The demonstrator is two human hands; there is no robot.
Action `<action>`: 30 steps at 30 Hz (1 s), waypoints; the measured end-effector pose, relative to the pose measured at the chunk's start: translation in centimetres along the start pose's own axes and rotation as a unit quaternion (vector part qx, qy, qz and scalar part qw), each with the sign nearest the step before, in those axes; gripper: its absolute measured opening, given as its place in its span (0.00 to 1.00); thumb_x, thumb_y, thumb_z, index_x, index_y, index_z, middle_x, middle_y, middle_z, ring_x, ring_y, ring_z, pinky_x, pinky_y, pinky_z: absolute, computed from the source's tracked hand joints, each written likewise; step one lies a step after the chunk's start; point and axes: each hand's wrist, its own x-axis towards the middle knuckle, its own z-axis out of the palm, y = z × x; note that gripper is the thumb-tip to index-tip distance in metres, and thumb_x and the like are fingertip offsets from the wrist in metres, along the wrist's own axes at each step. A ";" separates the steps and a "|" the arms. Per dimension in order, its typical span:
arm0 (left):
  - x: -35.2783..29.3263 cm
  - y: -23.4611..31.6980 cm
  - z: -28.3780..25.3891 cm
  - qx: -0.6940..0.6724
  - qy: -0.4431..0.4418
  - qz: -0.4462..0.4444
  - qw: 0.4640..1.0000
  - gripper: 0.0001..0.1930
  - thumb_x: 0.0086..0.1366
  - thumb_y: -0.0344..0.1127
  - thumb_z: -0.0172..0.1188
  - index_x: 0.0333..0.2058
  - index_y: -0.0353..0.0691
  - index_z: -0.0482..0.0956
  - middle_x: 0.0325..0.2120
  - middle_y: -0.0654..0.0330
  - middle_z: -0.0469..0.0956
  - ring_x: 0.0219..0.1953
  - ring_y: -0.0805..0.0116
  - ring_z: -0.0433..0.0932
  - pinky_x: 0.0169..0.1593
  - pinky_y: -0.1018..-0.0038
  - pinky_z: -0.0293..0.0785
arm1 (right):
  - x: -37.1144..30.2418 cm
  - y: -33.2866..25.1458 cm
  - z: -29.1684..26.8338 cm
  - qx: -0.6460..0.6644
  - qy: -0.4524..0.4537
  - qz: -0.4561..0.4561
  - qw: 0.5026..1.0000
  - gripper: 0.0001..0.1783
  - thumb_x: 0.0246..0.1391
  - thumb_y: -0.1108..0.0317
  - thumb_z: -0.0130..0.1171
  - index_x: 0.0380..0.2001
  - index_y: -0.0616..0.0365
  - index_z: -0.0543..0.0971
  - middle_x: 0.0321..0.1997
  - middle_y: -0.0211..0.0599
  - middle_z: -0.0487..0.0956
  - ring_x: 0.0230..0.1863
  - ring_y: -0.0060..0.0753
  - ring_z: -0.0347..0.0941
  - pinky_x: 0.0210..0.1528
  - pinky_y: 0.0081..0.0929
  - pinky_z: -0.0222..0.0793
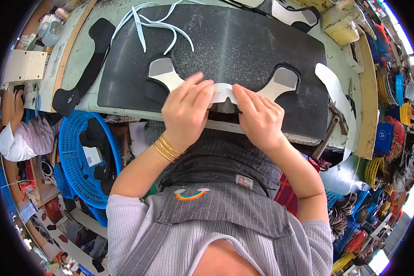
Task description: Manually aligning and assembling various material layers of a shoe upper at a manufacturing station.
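My left hand (187, 108) and my right hand (261, 117) both grip a long piece with wide flared ends, made of black material with a white layer (275, 88) on top. Its two ends rest on a dark board (225, 41), while the middle is held up near the board's front edge. The fingers of my left hand are curled and slightly smeared by motion. My right thumb and fingers pinch the white middle part (223, 92), which has a small notch. My palms and the undersides of my fingers are hidden.
Pale blue strips (163, 25) lie at the board's far left, near a black flared piece (83, 73). To the right are a curved white piece (338, 92) and a hammer-like tool (329, 133). A blue basket (73, 154) holds black pieces. Another person (30, 133) sits at far left.
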 end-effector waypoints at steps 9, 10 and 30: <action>-2.1 -0.6 2.7 0.017 0.217 0.075 0.973 0.18 0.47 0.26 0.67 0.39 0.47 0.77 0.37 0.66 0.75 0.37 0.67 0.71 0.42 0.68 0.67 | 0.3 -1.1 -0.4 0.044 -0.009 0.114 0.992 0.26 0.32 0.82 0.55 0.43 0.59 0.78 0.32 0.39 0.82 0.27 0.40 0.80 0.31 0.30 0.75; -2.0 -0.5 2.4 0.030 0.209 0.071 0.975 0.17 0.48 0.27 0.67 0.38 0.47 0.77 0.37 0.67 0.74 0.37 0.68 0.70 0.43 0.68 0.66 | 0.2 -1.1 -0.5 0.055 -0.019 0.126 0.990 0.25 0.34 0.82 0.55 0.42 0.57 0.78 0.31 0.38 0.82 0.27 0.41 0.79 0.30 0.31 0.74; -2.1 0.1 3.0 0.068 0.178 -0.051 0.980 0.14 0.47 0.25 0.64 0.36 0.41 0.81 0.31 0.62 0.74 0.35 0.63 0.74 0.35 0.71 0.73 | 1.0 -1.4 -0.4 -0.002 -0.068 0.138 0.988 0.20 0.39 0.80 0.57 0.40 0.55 0.78 0.31 0.37 0.82 0.25 0.41 0.78 0.27 0.33 0.72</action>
